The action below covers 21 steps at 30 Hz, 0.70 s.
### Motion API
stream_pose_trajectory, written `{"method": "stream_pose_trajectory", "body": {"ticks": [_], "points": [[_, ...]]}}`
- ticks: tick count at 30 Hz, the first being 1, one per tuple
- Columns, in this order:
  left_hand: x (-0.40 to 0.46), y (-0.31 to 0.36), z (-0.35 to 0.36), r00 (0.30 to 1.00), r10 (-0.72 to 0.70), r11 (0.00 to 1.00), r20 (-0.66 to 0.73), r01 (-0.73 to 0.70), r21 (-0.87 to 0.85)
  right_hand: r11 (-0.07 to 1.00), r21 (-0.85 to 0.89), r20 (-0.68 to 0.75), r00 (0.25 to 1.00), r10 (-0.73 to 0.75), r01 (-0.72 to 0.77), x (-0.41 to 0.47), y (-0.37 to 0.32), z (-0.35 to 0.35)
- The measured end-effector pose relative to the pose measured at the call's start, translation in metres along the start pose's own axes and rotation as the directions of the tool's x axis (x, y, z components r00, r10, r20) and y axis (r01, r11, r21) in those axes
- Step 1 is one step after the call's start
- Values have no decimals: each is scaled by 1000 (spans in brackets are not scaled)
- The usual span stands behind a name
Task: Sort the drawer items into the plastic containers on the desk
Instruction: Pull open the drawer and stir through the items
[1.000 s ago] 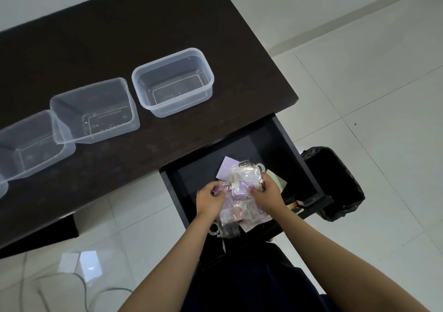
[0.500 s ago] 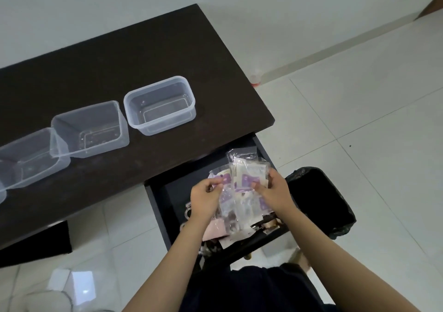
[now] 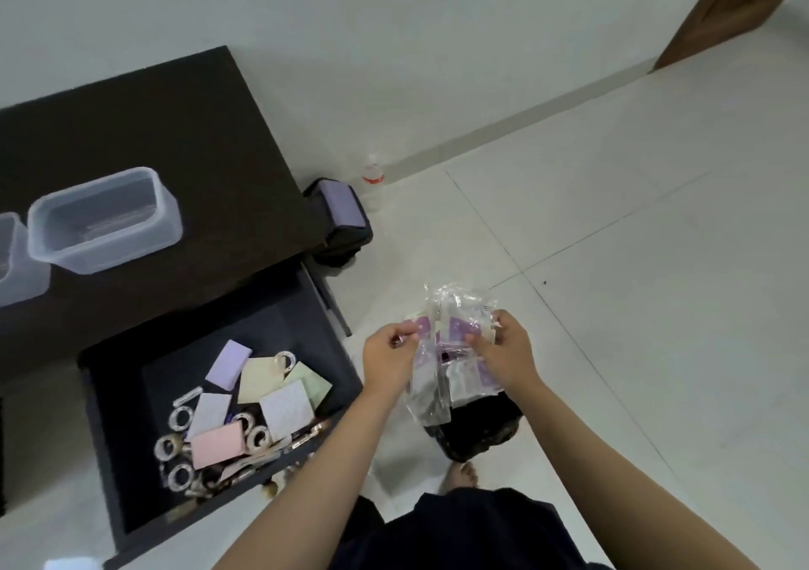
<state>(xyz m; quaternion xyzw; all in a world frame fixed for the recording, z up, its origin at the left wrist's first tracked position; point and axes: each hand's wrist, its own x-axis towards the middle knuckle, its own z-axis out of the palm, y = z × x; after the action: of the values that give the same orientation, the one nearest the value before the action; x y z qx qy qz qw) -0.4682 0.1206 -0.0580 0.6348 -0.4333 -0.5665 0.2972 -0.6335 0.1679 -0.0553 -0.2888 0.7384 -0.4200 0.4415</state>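
Head view shows both hands raised over the floor to the right of the open drawer point(image 3: 109, 438), holding one bundle of clear plastic packets point(image 3: 451, 350) between them. Purple-and-white labels show through the plastic, but their print is too blurred to read; no brand or word is legible anywhere in the frame.

The left hand point(image 3: 387, 361) is curled, thumb and fingers pinched on the bundle's left edge. The right hand point(image 3: 503, 350) grips the right side, thumb across the front of a purple label, fingers wrapped behind. Both forearms reach up from the bottom edge. The bundle's lower part hangs in front of a black bin point(image 3: 477, 429), which it partly hides along with the hands.

Inside the drawer lie pastel cards point(image 3: 262, 387) in lilac, pale yellow, green, white and pink, mixed with silvery tape rolls point(image 3: 179, 418); small items at the drawer's front edge are too blurred to name.

On the dark desk point(image 3: 153, 131) stands an empty clear container point(image 3: 103, 221); a second container point(image 3: 13, 258) is cut off by the left edge. Beside the desk a dark bag point(image 3: 341, 219) sits on the floor, a small bottle point(image 3: 373, 173) behind it.
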Motion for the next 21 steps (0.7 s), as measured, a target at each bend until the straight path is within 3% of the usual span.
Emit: {"method": "stream_pose_trajectory", "body": {"ticks": [8,21], "points": [[0,-34,63,993,-111,987,25,108,122,978,-125,-64,985,163,-170,19,56,-36],[77,-157,110,952,-304,888,-30,295,353,886,-395,-30,967,252,-243,81,170,-6]]}}
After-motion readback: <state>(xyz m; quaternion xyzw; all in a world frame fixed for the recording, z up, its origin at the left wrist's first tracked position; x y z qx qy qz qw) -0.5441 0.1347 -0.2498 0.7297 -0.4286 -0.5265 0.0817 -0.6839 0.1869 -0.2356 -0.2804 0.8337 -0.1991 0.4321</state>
